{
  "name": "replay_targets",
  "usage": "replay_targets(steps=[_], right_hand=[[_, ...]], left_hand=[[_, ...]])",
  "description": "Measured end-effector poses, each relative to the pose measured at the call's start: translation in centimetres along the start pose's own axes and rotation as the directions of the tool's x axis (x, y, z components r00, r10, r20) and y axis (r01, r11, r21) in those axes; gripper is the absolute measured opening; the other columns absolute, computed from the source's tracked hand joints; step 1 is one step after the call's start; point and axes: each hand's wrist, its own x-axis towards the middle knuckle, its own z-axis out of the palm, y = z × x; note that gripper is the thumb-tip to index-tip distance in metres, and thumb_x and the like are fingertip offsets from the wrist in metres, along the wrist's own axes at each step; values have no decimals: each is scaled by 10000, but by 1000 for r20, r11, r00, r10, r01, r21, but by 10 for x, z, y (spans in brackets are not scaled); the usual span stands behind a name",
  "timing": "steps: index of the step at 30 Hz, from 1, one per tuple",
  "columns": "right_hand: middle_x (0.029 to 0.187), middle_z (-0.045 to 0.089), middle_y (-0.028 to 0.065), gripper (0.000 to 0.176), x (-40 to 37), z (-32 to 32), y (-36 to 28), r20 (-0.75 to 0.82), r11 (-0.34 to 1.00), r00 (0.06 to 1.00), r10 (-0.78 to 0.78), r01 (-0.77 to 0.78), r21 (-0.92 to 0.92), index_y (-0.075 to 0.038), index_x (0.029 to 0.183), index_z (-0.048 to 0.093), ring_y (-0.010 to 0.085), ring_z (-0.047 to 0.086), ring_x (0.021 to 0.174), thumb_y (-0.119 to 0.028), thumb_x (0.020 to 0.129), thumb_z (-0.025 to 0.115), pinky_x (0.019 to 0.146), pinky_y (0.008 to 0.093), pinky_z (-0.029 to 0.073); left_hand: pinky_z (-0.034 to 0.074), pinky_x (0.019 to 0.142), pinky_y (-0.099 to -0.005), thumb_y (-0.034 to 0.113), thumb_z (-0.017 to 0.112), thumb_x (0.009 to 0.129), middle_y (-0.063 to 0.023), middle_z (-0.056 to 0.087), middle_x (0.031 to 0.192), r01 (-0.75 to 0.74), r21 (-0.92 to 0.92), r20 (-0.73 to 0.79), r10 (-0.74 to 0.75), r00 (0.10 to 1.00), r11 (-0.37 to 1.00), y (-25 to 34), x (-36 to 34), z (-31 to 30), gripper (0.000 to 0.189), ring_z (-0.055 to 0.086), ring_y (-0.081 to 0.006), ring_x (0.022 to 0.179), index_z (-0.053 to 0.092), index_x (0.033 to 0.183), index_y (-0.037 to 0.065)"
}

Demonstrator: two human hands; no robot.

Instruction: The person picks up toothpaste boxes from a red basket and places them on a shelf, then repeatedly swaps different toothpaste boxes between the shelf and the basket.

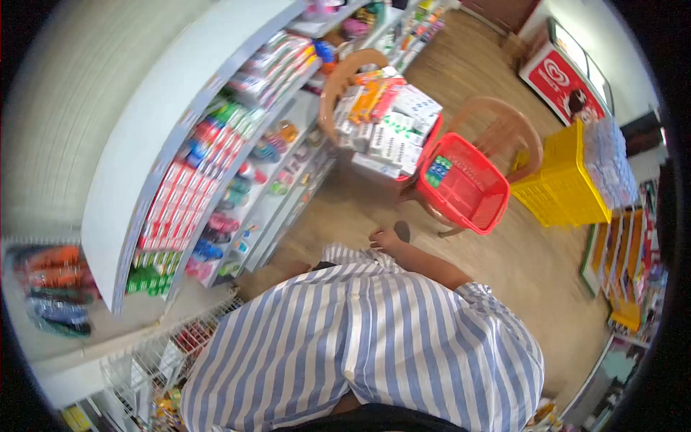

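Observation:
My right hand [385, 240] is in front of my striped shirt [360, 324], its fingers loosely bent and a little apart, with nothing visible in them. Of my left arm only a blurred bit of skin [291, 271] shows at the shirt's left edge, beside the lower shelves; its fingers cannot be made out. Beyond my right hand, a red basket [471, 183] holding a small blue-green pack [438, 171] rests on a brown plastic chair [529, 140]. Left of it, another brown chair [331, 97] carries a container heaped with boxes [392, 137].
Curved white shelving [155, 137] on the left holds red-and-white boxes [183, 205] and colourful packs. Yellow crates [551, 180] and a red freezer [561, 79] stand at the right. A wire rack [144, 367] is at lower left, stocked shelves [622, 263] at far right.

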Motion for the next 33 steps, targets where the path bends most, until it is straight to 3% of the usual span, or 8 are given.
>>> replay_targets(steps=[9, 14, 16, 18, 22, 25, 29, 33], right_hand=[[900, 639, 60, 89, -18, -194, 2, -173, 958, 976, 130, -78, 277, -106, 929, 592, 204, 633, 783, -145, 850, 594, 716, 390, 494], [1076, 626, 39, 227, -20, -283, -2, -142, 934, 966, 218, -164, 317, -125, 1075, 568, 253, 609, 1013, -257, 890, 582, 891, 495, 430], [1099, 619, 54, 248, -8, -311, 5, -126, 925, 971, 205, -151, 348, -119, 1066, 572, 268, 601, 1036, -289, 887, 592, 913, 506, 416], [1047, 633, 68, 246, 5, -332, 8, -221, 942, 964, 146, -67, 330, -109, 1059, 571, 277, 621, 991, -277, 882, 592, 848, 510, 453], [816, 645, 93, 136, 141, -407, 116, 274, 758, 932, -236, 1, 652, -34, 897, 604, 242, 649, 774, -163, 853, 604, 636, 394, 517], [683, 627, 41, 95, 79, -382, 33, -358, 957, 901, -244, 284, 62, -77, 807, 619, 161, 645, 618, -161, 839, 587, 473, 274, 468], [728, 665, 81, 120, 141, -397, 44, -383, 970, 912, -147, 209, 125, -50, 872, 637, 205, 663, 643, -149, 813, 601, 526, 334, 507], [877, 682, 160, 291, 197, -419, 50, -455, 939, 832, -318, 210, -272, -32, 1010, 630, 309, 670, 806, -211, 782, 643, 709, 386, 530]], left_hand=[[501, 758, -353, 245, 661, 832, -111, 682, 937, -171, 328, 224, 99, 970, 929, 133, 95, 98, 292, 637, -221, 813, 660, 1061, 64], [503, 762, -361, 274, 664, 834, -111, 682, 949, -674, 225, 425, 551, 718, 704, 211, 165, 180, 312, 638, -226, 811, 661, 1069, 68], [497, 777, -370, 379, 619, 872, -78, 668, 1031, -521, -123, 448, 516, 730, 845, 236, 180, 223, 356, 630, -216, 865, 653, 1085, 96], [470, 824, -358, 406, 549, 919, -45, 636, 1127, 222, -104, 488, -144, 861, 970, 351, 122, 256, 360, 608, -203, 965, 618, 1144, 133], [466, 837, -327, 382, 550, 924, -53, 601, 1154, 347, -250, 663, -101, 742, 904, 403, 127, 305, 383, 590, -198, 1020, 539, 1234, 156], [454, 858, -343, 388, 532, 931, -64, 591, 1179, 448, -380, 711, -55, 701, 809, 401, 148, 343, 396, 590, -217, 1031, 516, 1259, 167], [439, 932, -358, 335, 509, 952, -75, 577, 1199, 606, -504, 617, -235, 751, 615, 401, 179, 390, 413, 574, -238, 1068, 431, 1329, 186], [431, 948, -351, 317, 503, 957, -83, 559, 1211, 600, -610, 514, -319, 797, 517, 401, 216, 433, 392, 565, -245, 1080, 425, 1316, 182]])
